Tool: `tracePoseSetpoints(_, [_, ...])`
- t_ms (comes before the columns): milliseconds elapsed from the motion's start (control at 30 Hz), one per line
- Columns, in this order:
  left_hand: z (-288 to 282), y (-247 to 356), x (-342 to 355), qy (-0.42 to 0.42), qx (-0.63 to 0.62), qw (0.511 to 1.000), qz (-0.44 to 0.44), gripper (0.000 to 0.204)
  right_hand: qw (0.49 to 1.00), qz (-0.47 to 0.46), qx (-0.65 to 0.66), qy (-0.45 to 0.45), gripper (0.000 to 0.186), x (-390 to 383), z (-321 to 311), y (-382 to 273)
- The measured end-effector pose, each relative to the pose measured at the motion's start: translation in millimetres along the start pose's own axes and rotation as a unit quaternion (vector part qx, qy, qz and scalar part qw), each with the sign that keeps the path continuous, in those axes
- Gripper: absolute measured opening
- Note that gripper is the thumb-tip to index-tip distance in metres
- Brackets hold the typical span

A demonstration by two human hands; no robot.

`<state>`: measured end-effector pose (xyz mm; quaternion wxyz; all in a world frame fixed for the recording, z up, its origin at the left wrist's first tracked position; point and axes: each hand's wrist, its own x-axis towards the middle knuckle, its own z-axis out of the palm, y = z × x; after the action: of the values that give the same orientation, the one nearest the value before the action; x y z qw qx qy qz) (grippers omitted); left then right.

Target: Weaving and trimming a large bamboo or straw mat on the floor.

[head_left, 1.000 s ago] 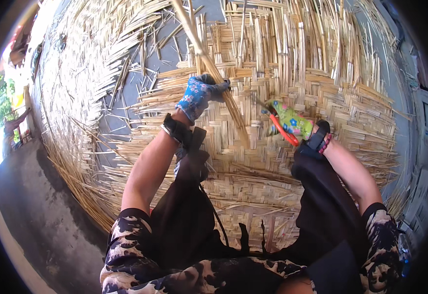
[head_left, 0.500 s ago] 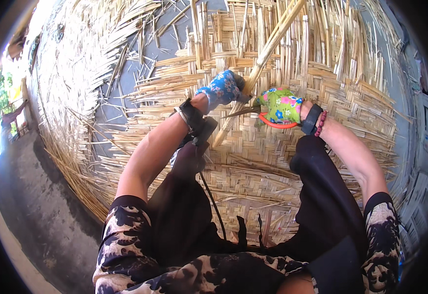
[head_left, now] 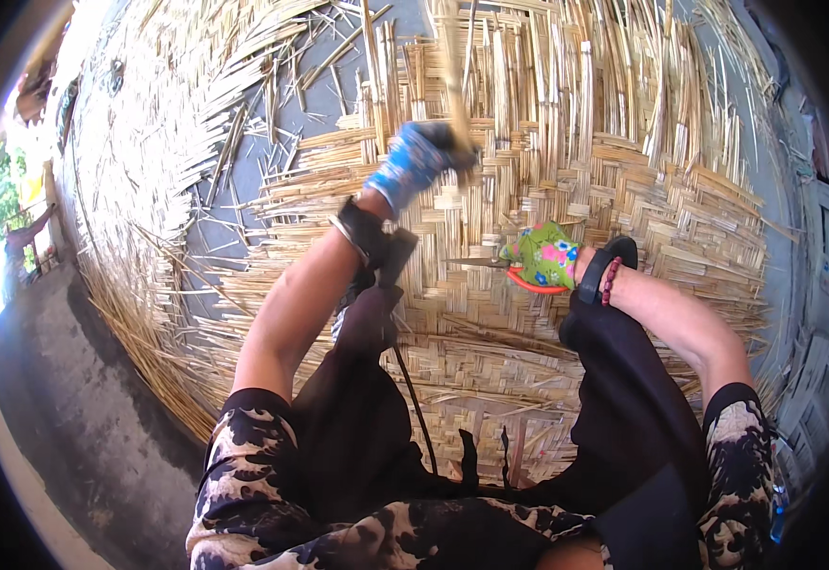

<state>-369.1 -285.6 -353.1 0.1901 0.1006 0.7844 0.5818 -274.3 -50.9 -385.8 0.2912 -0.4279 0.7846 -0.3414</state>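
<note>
My left hand [head_left: 422, 160], in a blue floral glove with a dark grey palm, is closed around a flat reed strip [head_left: 453, 81]. Both are smeared by motion; the strip reaches up past the top of the picture. Lower and to the right, my right hand [head_left: 549, 255] in a green floral glove is closed on scissors [head_left: 476, 261]. Their orange handle loop shows under the glove, and the dark blades point left, a little above the woven reed mat [head_left: 509, 370]. A gap separates the blades from the strip.
Loose reed ends [head_left: 291, 161] stick out of the mat's left part over a grey floor [head_left: 215, 214]. My knees are at either side. A concrete ledge [head_left: 72, 380] runs along the left, and grey slatted panels [head_left: 818, 275] stand at the right.
My left hand has moved slightly left and up, swinging the reed strip more upright and away from the scissors. My right hand has come down a little with the scissors.
</note>
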Motion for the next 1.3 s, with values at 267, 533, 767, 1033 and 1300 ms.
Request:
tracePoseSetpoints(267, [-18.7, -42.4, 10.6, 0.149, -0.141, 0.963, -0.177, 0.018, 0.981, 0.14, -0.059, -0.125, 0.029, -18.8, 6.2, 6.1])
tracePoseSetpoints(533, [-12.1, -59.9, 20.5, 0.157, -0.174, 0.952, -0.199, 0.019, 0.986, 0.145, -0.036, -0.077, 0.025, -22.0, 1.5, 17.4])
tracePoseSetpoints(767, [-13.1, -62.1, 30.1, 0.089, 0.072, 0.964, -0.239, 0.021, 0.98, 0.161, -0.034, -0.114, 0.026, -15.4, -5.8, 15.5])
tracePoseSetpoints(1033, [-28.6, -94.6, 45.8, 0.054, 0.013, 0.964, -0.259, 0.033, 0.979, 0.158, -0.026, -0.126, 0.029, -18.5, 6.4, 28.4])
tracePoseSetpoints(1300, [-15.1, -91.3, 56.1, 0.094, 0.047, 0.955, -0.277, 0.037, 0.967, 0.178, 0.05, -0.174, 0.03, -37.8, 6.4, 28.2])
